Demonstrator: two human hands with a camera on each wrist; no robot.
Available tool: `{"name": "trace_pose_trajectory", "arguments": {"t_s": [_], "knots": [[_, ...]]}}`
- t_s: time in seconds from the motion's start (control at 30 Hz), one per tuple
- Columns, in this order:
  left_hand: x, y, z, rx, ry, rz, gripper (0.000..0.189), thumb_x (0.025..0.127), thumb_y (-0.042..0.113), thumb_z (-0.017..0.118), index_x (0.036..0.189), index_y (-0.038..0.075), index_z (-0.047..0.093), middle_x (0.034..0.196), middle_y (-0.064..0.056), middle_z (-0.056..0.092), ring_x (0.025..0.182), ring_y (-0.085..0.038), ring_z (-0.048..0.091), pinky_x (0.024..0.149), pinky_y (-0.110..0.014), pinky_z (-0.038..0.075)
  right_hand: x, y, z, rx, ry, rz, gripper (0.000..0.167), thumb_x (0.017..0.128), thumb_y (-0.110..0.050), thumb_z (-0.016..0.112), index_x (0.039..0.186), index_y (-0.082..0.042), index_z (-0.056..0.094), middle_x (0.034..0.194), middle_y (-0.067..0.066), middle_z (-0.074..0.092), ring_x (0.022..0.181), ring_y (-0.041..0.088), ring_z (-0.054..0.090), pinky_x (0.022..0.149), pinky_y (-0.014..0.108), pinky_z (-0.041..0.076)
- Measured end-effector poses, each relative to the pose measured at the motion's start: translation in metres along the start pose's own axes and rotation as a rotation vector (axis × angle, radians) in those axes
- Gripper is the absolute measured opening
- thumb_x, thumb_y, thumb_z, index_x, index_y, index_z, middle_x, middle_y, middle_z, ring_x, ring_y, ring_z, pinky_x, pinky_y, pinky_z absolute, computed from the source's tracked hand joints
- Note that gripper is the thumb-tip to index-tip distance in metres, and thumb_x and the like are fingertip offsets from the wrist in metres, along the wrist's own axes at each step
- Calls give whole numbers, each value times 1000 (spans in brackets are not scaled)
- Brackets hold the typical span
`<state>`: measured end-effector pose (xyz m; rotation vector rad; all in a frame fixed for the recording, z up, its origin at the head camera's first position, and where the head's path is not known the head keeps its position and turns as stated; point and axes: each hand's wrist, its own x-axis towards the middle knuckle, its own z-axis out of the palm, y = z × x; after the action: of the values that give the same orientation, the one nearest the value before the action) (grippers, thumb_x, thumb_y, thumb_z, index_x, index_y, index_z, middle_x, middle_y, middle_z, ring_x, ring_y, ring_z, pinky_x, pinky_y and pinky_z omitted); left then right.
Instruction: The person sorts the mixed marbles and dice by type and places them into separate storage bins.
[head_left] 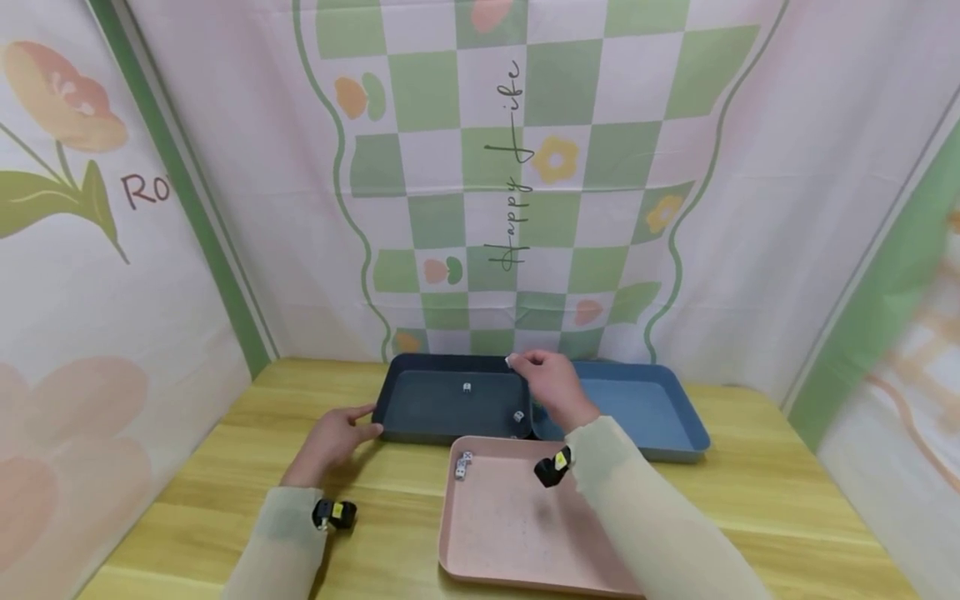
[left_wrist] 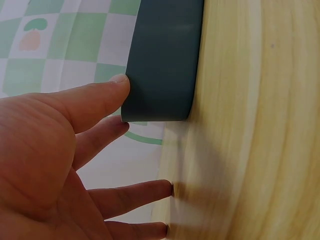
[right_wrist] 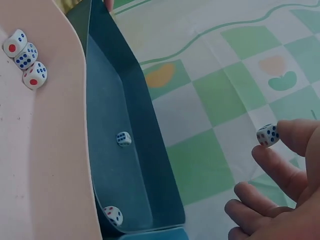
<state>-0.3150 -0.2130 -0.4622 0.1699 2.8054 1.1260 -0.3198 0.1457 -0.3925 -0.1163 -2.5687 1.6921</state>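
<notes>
Between thumb and forefinger, my right hand (head_left: 555, 387) pinches a white die (right_wrist: 268, 135) with blue and red pips, held above the dark tray's right end. My left hand (head_left: 335, 437) touches the left end of the dark tray (head_left: 427, 435), thumb and forefinger at its rim and corner, fingers fairly straight. Its other fingertips reach the table in the left wrist view. Inside the dark tray lie a die (head_left: 467, 387) near the middle and another die (head_left: 518, 416) near the right end. Three dice (right_wrist: 26, 56) sit touching along one side of the pink tray (head_left: 525, 575).
A blue tray (head_left: 637, 408) stands against the dark tray's right end, partly hidden by my right hand. The pink tray lies in front of both, under my right forearm. Behind the wooden table (head_left: 390, 533) hangs a checked cloth (head_left: 495, 167).
</notes>
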Motion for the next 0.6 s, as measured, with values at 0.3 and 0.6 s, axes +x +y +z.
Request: {"name": "trace_pose_trajectory", "arguments": {"t_s": [0.3, 0.6], "knots": [[0, 0, 1, -12, -10, -5, 54, 98, 38, 64, 145, 15, 54, 140, -27, 52, 125, -44, 50, 94, -59, 45, 1, 6, 2, 19, 3, 54, 40, 102, -43, 57, 125, -13, 70, 139, 8, 57, 129, 31, 49, 104, 54, 40], [1, 0, 1, -12, -3, -3, 53, 98, 37, 64, 146, 16, 54, 140, -26, 51, 125, -43, 50, 95, -59, 44, -2, 1, -2, 15, 10, 45, 37, 103, -44, 54, 118, -16, 73, 122, 7, 67, 46, 19, 26, 61, 41, 37]]}}
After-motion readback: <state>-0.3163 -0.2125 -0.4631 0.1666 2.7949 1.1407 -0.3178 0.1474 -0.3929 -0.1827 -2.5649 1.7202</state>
